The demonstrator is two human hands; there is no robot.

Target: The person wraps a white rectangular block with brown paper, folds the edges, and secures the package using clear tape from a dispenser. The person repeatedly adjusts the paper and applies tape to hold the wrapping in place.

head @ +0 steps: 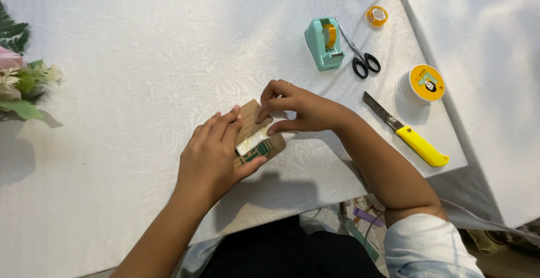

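1. Two bare hands meet over one small brown cardboard packet point(254, 143) lying on the white tablecloth point(140, 86), near the table's near edge and about mid-width.
2. One packet only: its long axis runs diagonally, from near-right up toward far-left, and a pale, glossy strip crosses its middle.
3. One left hand point(211, 157) lies flat over the packet's left side, fingers stretched along it and thumb tucked against the near end, pressing rather than clenching.
4. One right hand point(298, 108) comes in from the right, fingers curled, with thumb and fingertips pinching at the packet's far-right edge.
5. Both hands touch the packet; the left covers more of it, so the packet lies directly beneath and between them.
6. Farther right sit one mint-green tape dispenser point(325, 43), one pair of black-handled scissors point(360, 58), one small yellow tape roll point(376, 16), one round tub with a yellow lid point(422, 85) and one yellow-handled utility knife point(408, 131).
7. One bunch of flowers point(19, 81) sits at the far left edge.
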